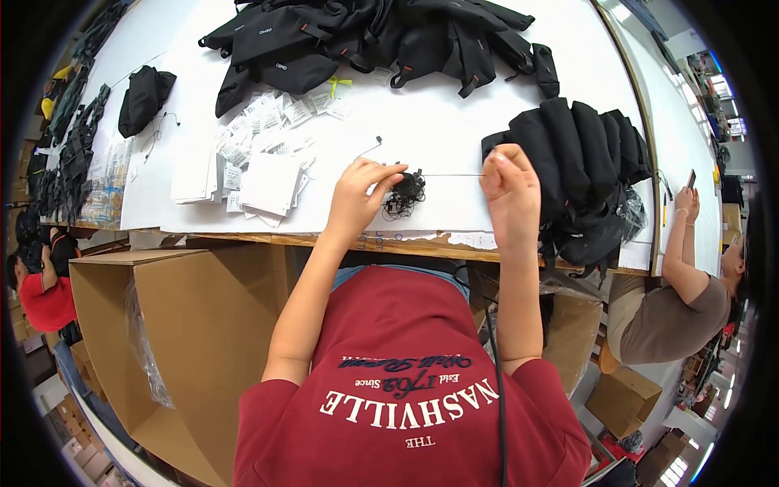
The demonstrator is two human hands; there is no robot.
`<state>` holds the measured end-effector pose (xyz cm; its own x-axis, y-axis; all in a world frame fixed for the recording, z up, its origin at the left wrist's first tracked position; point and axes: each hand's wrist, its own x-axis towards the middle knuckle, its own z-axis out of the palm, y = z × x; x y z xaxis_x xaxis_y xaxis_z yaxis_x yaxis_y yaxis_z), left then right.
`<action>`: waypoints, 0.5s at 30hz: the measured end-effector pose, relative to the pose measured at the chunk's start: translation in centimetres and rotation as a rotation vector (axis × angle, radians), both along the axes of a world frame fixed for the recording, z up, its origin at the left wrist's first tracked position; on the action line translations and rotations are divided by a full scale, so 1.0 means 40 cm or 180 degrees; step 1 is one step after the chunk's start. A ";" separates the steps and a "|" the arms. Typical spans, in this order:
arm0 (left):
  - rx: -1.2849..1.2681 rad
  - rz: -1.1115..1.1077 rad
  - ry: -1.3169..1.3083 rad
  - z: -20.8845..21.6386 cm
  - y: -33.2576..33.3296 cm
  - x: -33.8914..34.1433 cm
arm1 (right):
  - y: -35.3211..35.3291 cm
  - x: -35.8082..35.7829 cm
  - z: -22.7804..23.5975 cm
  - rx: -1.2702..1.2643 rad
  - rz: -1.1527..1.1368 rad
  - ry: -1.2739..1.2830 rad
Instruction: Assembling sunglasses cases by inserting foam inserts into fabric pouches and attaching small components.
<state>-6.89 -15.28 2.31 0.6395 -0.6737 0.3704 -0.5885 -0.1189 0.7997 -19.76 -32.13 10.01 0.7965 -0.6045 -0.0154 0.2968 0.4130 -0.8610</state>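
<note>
Head view. Principal risk: the thin cord (453,174) runs taut, or nearly so, from the black tangle (403,195) to the right grip (511,195). In my judgement, a harder pull to the right could tighten a knot or drag neighbouring strands out along with it, the cause being loops that cross one another in the tangle. Second risk: the cord is fine and could slip out of the fingertips if the pinch slackens. Third, the right grip stands just beside the row of black pouches (560,150), so a wide swing might knock them.

Grip condition. Right grip: thumb and forefinger drawn together, with the cord's end running into them (the exact contact point is too small to make out). Left grip (357,191): thumb and forefinger near each other at the upper left edge of the tangle; whether they pinch a strand or merely steady it, I cannot tell.

Position of items. The tangle lies on the tabletop (442,122), right at the left grip's fingertips; the cord spans the gap between the two grips. A loose dark-ended strand (378,141) lies just beyond the left grip. White cards (272,178) lie to that grip's left.
</note>
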 end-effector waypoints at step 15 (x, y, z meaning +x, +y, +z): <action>-0.0227 -0.0121 -0.0400 -0.002 -0.070 -0.077 | 0.020 0.002 0.000 -0.0014 0.0465 0.0223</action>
